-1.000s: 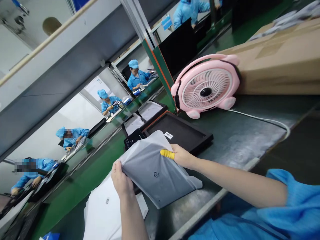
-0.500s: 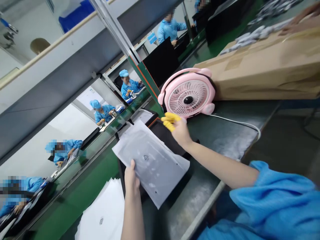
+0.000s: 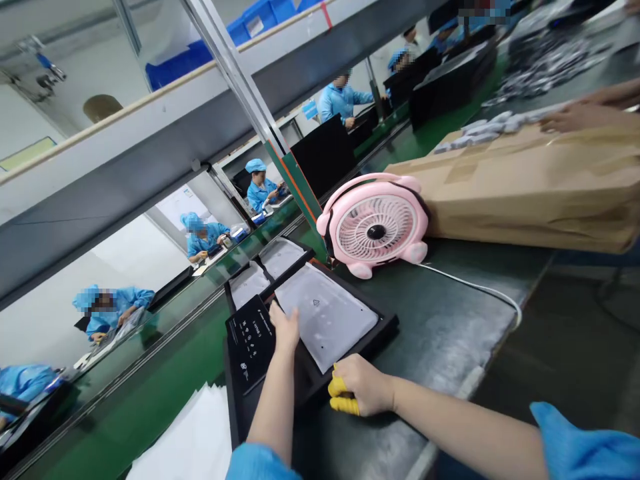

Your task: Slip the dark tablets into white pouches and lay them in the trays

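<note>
On the bench sits a black tray [image 3: 383,328] with several compartments. A translucent white sleeve [image 3: 325,317], printed with a small triangle mark, lies flat in its right compartment. My left hand [image 3: 286,327] is over the divider at the sleeve's left edge, thumb and forefinger apart, beside a black panel [image 3: 250,343] with white print and icons. My right hand [image 3: 361,385], with yellow finger covers, is closed at the tray's near edge; whether anything is in its fingers is hidden. Two smaller white sleeves [image 3: 281,257] lie in the far compartments.
A pink fan [image 3: 376,230] stands behind the tray, its white cable [image 3: 475,285] trailing right. A large cardboard box [image 3: 525,187] is farther right, with another person's hand above it. White sheets [image 3: 193,437] are stacked at left. Co-workers in blue sit along the green conveyor [image 3: 165,360].
The white sleeve held in my left hand has gone down into the tray's right compartment, uncovering the black printed panel. My right hand has moved from near the fan to the tray's near edge.
</note>
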Action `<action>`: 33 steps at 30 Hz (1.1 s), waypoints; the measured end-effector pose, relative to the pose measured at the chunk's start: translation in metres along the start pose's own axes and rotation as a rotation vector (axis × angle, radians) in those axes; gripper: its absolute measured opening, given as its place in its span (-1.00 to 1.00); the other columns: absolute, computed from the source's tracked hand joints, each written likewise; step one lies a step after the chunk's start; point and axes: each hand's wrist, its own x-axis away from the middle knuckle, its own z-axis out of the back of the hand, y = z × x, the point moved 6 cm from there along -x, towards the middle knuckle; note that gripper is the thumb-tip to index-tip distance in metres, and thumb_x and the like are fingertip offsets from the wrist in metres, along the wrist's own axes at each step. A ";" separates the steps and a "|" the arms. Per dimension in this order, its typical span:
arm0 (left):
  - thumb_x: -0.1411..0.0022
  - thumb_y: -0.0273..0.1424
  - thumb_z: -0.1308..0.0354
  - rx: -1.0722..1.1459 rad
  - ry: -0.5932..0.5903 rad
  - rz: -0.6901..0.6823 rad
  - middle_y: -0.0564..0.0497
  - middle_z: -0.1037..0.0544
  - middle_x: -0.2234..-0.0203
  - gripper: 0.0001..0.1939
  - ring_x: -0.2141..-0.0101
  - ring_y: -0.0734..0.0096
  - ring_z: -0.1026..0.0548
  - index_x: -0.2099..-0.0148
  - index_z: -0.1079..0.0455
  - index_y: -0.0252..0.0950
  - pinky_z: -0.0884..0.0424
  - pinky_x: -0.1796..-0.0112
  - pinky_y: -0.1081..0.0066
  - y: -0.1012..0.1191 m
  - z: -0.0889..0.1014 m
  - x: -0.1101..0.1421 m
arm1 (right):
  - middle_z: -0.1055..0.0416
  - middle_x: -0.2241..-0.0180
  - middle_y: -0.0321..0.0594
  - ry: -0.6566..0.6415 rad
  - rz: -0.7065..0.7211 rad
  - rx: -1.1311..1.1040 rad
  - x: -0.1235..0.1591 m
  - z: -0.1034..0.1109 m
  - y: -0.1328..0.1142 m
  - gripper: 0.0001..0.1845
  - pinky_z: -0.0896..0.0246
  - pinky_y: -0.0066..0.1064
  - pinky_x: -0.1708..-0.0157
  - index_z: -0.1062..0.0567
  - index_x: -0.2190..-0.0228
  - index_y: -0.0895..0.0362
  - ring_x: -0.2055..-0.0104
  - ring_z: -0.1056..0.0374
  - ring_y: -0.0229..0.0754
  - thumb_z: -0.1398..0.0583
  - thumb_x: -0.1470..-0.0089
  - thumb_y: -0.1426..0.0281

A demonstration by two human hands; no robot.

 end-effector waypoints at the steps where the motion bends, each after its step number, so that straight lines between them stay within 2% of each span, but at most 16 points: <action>1: 0.05 -0.61 -0.20 -0.050 0.003 -0.078 -0.24 -0.11 -0.18 -0.46 -0.22 0.23 0.04 -0.03 -0.23 -0.38 0.07 -0.17 0.35 0.005 0.015 0.008 | -0.36 0.65 -0.24 -0.009 0.009 0.043 -0.001 0.000 0.000 -0.66 -0.05 -0.44 0.55 -0.47 0.56 0.13 0.60 -0.20 -0.28 -0.01 -0.08 0.28; 3: 0.00 -0.55 -0.17 -0.178 -0.022 -0.207 -0.21 -0.14 -0.17 -0.45 -0.20 0.26 -0.04 -0.08 -0.18 -0.35 0.05 -0.16 0.35 0.008 0.047 0.025 | -0.39 0.61 -0.21 -0.017 0.017 0.128 -0.001 0.000 -0.001 -0.69 -0.10 -0.43 0.50 -0.49 0.49 0.15 0.57 -0.24 -0.26 0.00 -0.10 0.33; 5: -0.07 -0.48 -0.11 -0.292 -0.023 -0.227 -0.24 -0.24 -0.11 -0.48 -0.11 0.23 -0.22 -0.11 -0.13 -0.35 -0.13 -0.09 0.31 0.000 0.085 0.039 | -0.40 0.56 -0.19 -0.016 -0.003 0.176 -0.001 0.000 -0.001 -0.70 -0.17 -0.41 0.42 -0.49 0.43 0.16 0.52 -0.27 -0.25 0.02 -0.12 0.38; 6: -0.10 -0.46 -0.07 -0.324 0.020 -0.190 -0.26 -0.27 -0.07 -0.50 -0.06 0.21 -0.29 -0.11 -0.11 -0.36 -0.20 -0.04 0.29 -0.008 0.108 0.044 | -0.40 0.54 -0.18 -0.018 -0.032 0.184 0.000 -0.001 0.000 -0.69 -0.20 -0.40 0.38 -0.49 0.41 0.16 0.50 -0.28 -0.24 0.03 -0.12 0.41; 8: -0.15 -0.44 0.00 -0.437 0.187 -0.113 -0.30 -0.32 -0.01 -0.54 0.01 0.18 -0.37 -0.11 -0.09 -0.39 -0.27 0.03 0.25 -0.024 0.158 0.054 | -0.40 0.48 -0.13 -0.030 -0.119 0.183 0.002 -0.004 0.004 -0.72 -0.24 -0.34 0.32 -0.49 0.34 0.18 0.42 -0.30 -0.19 0.01 -0.10 0.42; 10: -0.19 -0.42 0.07 -0.674 0.347 -0.013 -0.33 -0.33 0.00 -0.59 0.04 0.15 -0.39 -0.09 -0.10 -0.41 -0.28 0.07 0.22 -0.040 0.206 0.065 | -0.40 0.34 -0.04 -0.054 -0.195 0.172 0.005 -0.011 0.008 -0.72 -0.25 -0.25 0.22 -0.46 0.22 0.20 0.28 -0.31 -0.09 -0.07 -0.03 0.40; 11: -0.21 -0.42 0.10 -0.807 0.386 0.052 -0.34 -0.34 0.01 -0.63 0.06 0.14 -0.39 -0.06 -0.14 -0.42 -0.29 0.10 0.21 -0.049 0.225 0.069 | -0.39 0.27 -0.01 -0.076 -0.217 0.159 0.007 -0.016 0.010 -0.66 -0.24 -0.20 0.16 -0.44 0.16 0.21 0.20 -0.29 -0.05 -0.11 0.02 0.39; 12: -0.22 -0.42 0.11 -0.917 0.391 0.123 -0.35 -0.36 0.04 -0.67 0.09 0.11 -0.41 -0.01 -0.19 -0.43 -0.30 0.13 0.21 -0.059 0.241 0.074 | -0.36 0.20 0.01 -0.103 -0.231 0.142 0.008 -0.021 0.011 -0.58 -0.22 -0.16 0.10 -0.41 0.11 0.20 0.14 -0.27 -0.02 -0.15 0.07 0.39; 14: -0.21 -0.42 0.07 -1.015 0.326 0.234 -0.32 -0.44 0.16 -0.77 0.17 0.10 -0.45 0.12 -0.27 -0.42 -0.30 0.20 0.25 -0.079 0.262 0.080 | -0.32 0.12 0.00 -0.157 -0.249 0.113 0.009 -0.034 0.013 -0.48 -0.18 -0.13 0.03 -0.37 0.05 0.16 0.08 -0.24 0.00 -0.18 0.13 0.41; 17: -0.18 -0.39 -0.01 -1.029 0.241 0.266 -0.18 -0.49 0.32 -0.84 0.27 0.18 -0.47 0.23 -0.30 -0.38 -0.29 0.27 0.35 -0.098 0.271 0.083 | -0.33 0.12 -0.03 -0.130 -0.288 0.121 0.007 -0.043 0.018 -0.54 -0.20 -0.15 0.04 -0.37 0.05 0.12 0.08 -0.26 -0.04 -0.12 0.08 0.45; 19: -0.21 -0.32 0.02 -1.051 0.225 0.258 -0.14 -0.48 0.31 -0.79 0.26 0.23 -0.45 0.20 -0.27 -0.36 -0.27 0.29 0.39 -0.105 0.268 0.081 | -0.36 0.21 -0.04 -0.029 -0.314 0.159 0.005 -0.039 0.021 -0.67 -0.25 -0.18 0.11 -0.41 0.15 0.14 0.15 -0.29 -0.06 -0.06 0.00 0.44; 21: -0.21 -0.28 0.00 -1.080 0.229 0.255 -0.14 -0.45 0.26 -0.77 0.22 0.22 -0.43 0.19 -0.26 -0.35 -0.25 0.30 0.39 -0.109 0.264 0.079 | -0.38 0.33 -0.07 0.015 -0.287 0.178 0.004 -0.037 0.019 -0.75 -0.29 -0.22 0.19 -0.45 0.28 0.16 0.26 -0.31 -0.10 -0.02 -0.06 0.41; 24: -0.21 -0.28 0.00 -1.120 0.254 0.263 -0.16 -0.42 0.20 -0.78 0.17 0.18 -0.39 0.22 -0.27 -0.35 -0.23 0.29 0.37 -0.115 0.260 0.075 | -0.36 0.46 -0.16 -0.120 -0.128 0.122 0.003 -0.048 0.003 -0.77 -0.29 -0.29 0.22 -0.44 0.41 0.15 0.39 -0.30 -0.20 0.00 -0.09 0.40; 26: -0.26 -0.31 0.08 -1.130 0.278 0.275 -0.15 -0.42 0.23 -0.78 0.19 0.19 -0.40 0.24 -0.28 -0.35 -0.23 0.30 0.36 -0.118 0.260 0.074 | -0.35 0.48 -0.20 -0.220 -0.067 0.080 0.003 -0.057 -0.007 -0.78 -0.28 -0.31 0.19 -0.44 0.43 0.13 0.43 -0.29 -0.24 -0.01 -0.09 0.41; 29: -0.28 -0.39 0.17 -1.130 0.320 0.290 -0.15 -0.43 0.23 -0.78 0.20 0.20 -0.40 0.25 -0.29 -0.34 -0.23 0.29 0.35 -0.122 0.261 0.076 | -0.34 0.49 -0.23 -0.273 -0.137 0.046 0.004 -0.064 -0.006 -0.81 -0.24 -0.28 0.11 -0.42 0.45 0.12 0.45 -0.28 -0.26 -0.03 -0.07 0.39; 33: -0.29 -0.42 0.28 -1.095 0.416 0.320 -0.15 -0.47 0.31 -0.69 0.26 0.19 -0.44 0.19 -0.29 -0.35 -0.27 0.29 0.33 -0.118 0.266 0.083 | -0.29 0.55 -0.27 -0.253 -0.288 -0.026 0.003 -0.062 0.004 -0.83 -0.22 -0.28 0.12 -0.41 0.49 0.12 0.45 -0.24 -0.26 -0.07 -0.04 0.36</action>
